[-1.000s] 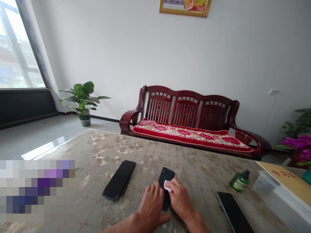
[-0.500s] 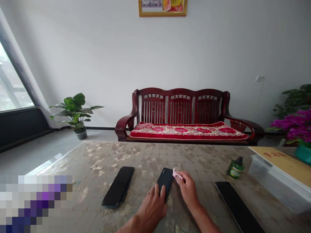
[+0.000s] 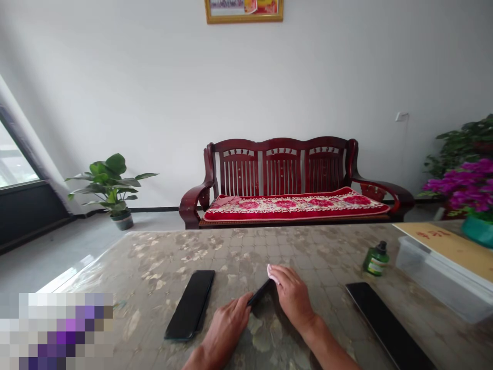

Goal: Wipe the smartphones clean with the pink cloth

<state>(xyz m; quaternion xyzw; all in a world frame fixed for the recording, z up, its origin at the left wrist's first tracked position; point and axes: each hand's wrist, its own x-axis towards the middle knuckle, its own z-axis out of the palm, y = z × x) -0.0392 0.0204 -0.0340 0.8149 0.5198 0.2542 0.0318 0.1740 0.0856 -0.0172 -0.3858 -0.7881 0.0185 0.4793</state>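
A dark phone [image 3: 259,293] is tipped up on its edge above the patterned table [image 3: 316,252], at the near middle. My left hand [image 3: 225,329] grips its near end with the fingertips. My right hand [image 3: 291,298] lies against its far side and pinches a small pink wipe [image 3: 271,272] at the top. A second black phone [image 3: 190,304] lies flat to the left. A third dark device [image 3: 385,326] lies flat to the right.
A small green bottle [image 3: 375,259] stands at the right, beside a clear plastic box [image 3: 442,280] with a yellowish lid. A red wooden bench [image 3: 288,187] faces the table's far edge. Potted plants stand at left [image 3: 110,187] and right [image 3: 468,182].
The middle phone was lying flat under both hands; now it is lifted onto its edge. My right hand with the pink wipe has moved from its face to its far side.
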